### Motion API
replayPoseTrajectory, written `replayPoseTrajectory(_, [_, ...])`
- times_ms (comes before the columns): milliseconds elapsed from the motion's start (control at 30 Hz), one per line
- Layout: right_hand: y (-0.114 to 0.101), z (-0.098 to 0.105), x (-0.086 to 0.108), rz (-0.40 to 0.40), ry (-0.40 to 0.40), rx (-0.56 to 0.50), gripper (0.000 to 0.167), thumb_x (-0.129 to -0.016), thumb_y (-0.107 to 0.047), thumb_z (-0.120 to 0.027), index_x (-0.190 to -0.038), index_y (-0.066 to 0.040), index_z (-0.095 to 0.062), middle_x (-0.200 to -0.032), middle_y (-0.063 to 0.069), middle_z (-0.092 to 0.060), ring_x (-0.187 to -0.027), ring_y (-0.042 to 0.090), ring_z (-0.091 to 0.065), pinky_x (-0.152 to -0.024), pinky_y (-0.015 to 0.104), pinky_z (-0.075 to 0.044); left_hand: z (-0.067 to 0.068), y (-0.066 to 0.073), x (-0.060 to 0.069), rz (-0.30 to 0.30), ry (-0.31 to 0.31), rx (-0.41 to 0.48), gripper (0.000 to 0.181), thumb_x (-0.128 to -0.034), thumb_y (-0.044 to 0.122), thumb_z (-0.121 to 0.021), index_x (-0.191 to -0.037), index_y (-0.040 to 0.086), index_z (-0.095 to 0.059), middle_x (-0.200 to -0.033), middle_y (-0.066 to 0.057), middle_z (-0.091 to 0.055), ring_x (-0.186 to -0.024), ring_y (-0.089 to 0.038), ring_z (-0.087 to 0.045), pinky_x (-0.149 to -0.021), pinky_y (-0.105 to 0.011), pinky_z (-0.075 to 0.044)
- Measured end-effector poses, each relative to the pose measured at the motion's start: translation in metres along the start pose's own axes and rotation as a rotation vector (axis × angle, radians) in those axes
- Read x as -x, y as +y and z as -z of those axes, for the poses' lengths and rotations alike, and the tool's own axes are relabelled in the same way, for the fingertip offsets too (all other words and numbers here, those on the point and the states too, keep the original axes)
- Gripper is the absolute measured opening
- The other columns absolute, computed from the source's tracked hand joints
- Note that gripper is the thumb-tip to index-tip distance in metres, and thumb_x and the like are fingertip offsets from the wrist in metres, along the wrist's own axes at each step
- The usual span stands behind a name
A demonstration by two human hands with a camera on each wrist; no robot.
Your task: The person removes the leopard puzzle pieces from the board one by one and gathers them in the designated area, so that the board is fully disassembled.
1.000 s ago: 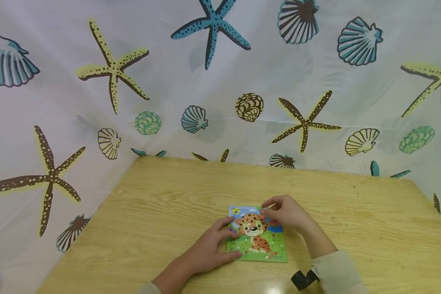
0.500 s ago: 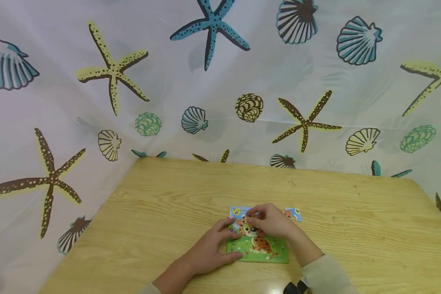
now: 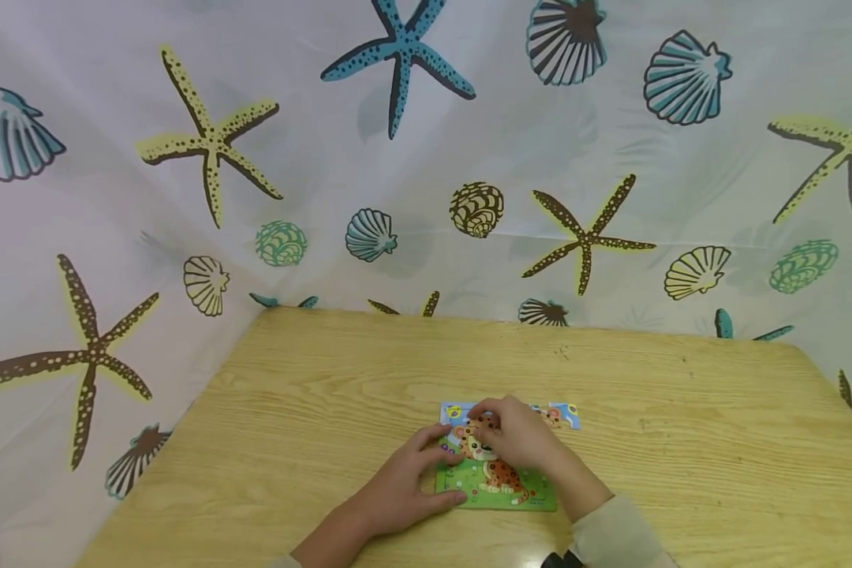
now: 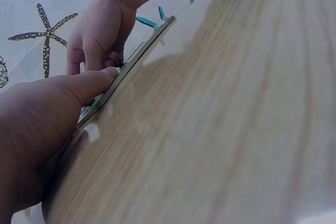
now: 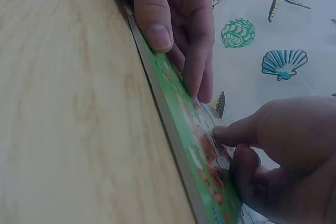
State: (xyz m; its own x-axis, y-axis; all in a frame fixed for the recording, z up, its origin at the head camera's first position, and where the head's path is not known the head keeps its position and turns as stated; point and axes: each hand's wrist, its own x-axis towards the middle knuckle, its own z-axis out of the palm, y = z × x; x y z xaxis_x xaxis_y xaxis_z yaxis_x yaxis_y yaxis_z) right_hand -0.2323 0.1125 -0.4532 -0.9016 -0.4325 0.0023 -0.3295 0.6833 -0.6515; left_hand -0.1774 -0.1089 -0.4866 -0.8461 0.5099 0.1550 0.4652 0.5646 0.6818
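A small jigsaw puzzle (image 3: 497, 498), showing a spotted leopard on green grass, lies flat on the table. Along its left side rests my left hand (image 3: 405, 481), thumb near the lower corner and fingers spread on the upper part. My right hand (image 3: 518, 434) is over the leopard's head, its bent thumb and index finger pinching at a piece there; the palm covers the puzzle's upper right. Beyond that corner lies a loose blue puzzle piece (image 3: 571, 416) with an ear on it. In the right wrist view, the left thumb (image 5: 158, 38) presses the board's near edge.
The pale wooden table (image 3: 312, 379) runs to a white curtain (image 3: 426, 158) printed with starfish and shells, at the back and left. A black strap part (image 3: 562, 560) sits by the right sleeve (image 3: 621, 536).
My right hand has moved left from the puzzle's upper right corner onto the leopard's head. A corner piece now lies loose at the right. My left hand stays put.
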Motion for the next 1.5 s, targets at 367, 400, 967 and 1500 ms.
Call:
replayPoseTrajectory(367, [0.001,0.002,0.004,-0.097,-0.003,-0.103,0.021,-0.094,-0.016,-0.070,-0.114,-0.023,-0.068,-0.132,0.022,-0.044,-0.088,0.024,-0.053,-0.076,0.041,-0.048,0.001,0.002,0.000,0.007,-0.021,0.021,0.048,-0.0891,0.050,-0.071,-0.126,0.020,-0.068,-0.157,-0.007,-0.038,-0.146,-0.037,-0.036,-0.113,-0.060,-0.038])
replayPoseTrajectory(400, [0.002,0.002,0.003,-0.093,-0.005,-0.117,0.022,-0.094,-0.015,-0.070,-0.114,-0.023,-0.068,-0.131,0.022,-0.044,-0.087,0.025,-0.053,-0.074,0.040,-0.048,0.001,0.002,0.000,0.005,-0.022,0.024,0.048,-0.0892,0.050,-0.071,-0.126,0.019,-0.068,-0.157,-0.008,-0.038,-0.146,-0.038,-0.036,-0.113,-0.060,-0.038])
replayPoseTrajectory(967, [0.021,0.017,-0.001,-0.101,-0.035,-0.396,0.023,-0.101,-0.007,-0.055,-0.123,-0.004,-0.061,-0.090,0.012,-0.061,-0.056,0.014,-0.053,-0.052,0.026,-0.047,0.001,0.003,-0.001,0.015,-0.017,0.009,0.048,-0.0880,0.051,-0.072,-0.125,0.022,-0.068,-0.157,-0.007,-0.038,-0.144,-0.038,-0.038,-0.112,-0.063,-0.037])
replayPoseTrajectory(1500, [0.042,0.045,0.000,-0.093,-0.093,-0.496,0.039,-0.098,-0.014,-0.063,-0.133,0.002,-0.055,-0.101,0.016,-0.074,-0.066,0.016,-0.059,-0.061,0.029,-0.051,0.002,0.003,0.000,0.013,-0.001,-0.007,0.048,-0.0876,0.050,-0.073,-0.125,0.020,-0.068,-0.156,-0.008,-0.040,-0.144,-0.037,-0.039,-0.112,-0.061,-0.038])
